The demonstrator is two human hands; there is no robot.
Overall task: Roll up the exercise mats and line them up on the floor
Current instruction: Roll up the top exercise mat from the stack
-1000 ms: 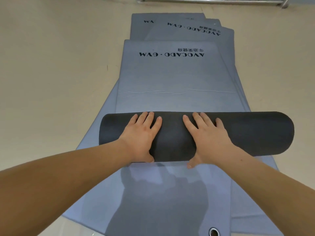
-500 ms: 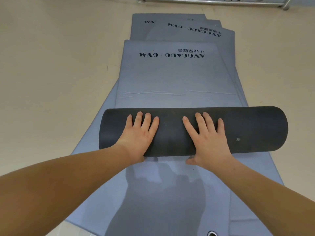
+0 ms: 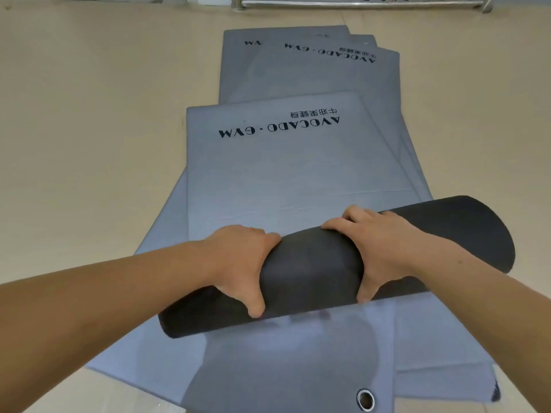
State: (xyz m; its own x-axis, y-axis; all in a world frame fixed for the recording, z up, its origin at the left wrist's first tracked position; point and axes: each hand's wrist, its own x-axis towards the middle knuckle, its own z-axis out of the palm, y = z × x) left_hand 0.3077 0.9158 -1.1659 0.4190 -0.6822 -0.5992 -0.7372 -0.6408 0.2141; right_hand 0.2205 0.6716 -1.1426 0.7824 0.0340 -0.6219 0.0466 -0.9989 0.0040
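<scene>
A dark grey roll (image 3: 310, 272) of the top exercise mat lies across the pile, tilted with its right end farther away. My left hand (image 3: 241, 260) grips the roll left of its middle, fingers curled over the far side and thumb on the near side. My right hand (image 3: 384, 248) grips it right of the middle in the same way. The flat remainder of that mat (image 3: 277, 165), printed AVOCADO GYM, stretches away from the roll. Several more grey mats (image 3: 313, 73) lie flat beneath it and beyond.
Beige floor (image 3: 89, 144) lies open on the left and right of the mats. A metal rail (image 3: 357, 3) runs along the far edge. A metal eyelet (image 3: 365, 399) sits in a lower mat's near corner.
Both hands went from lying flat on top of the roll to gripping around it. The roll has turned askew, its right end farther away, and the view has shifted.
</scene>
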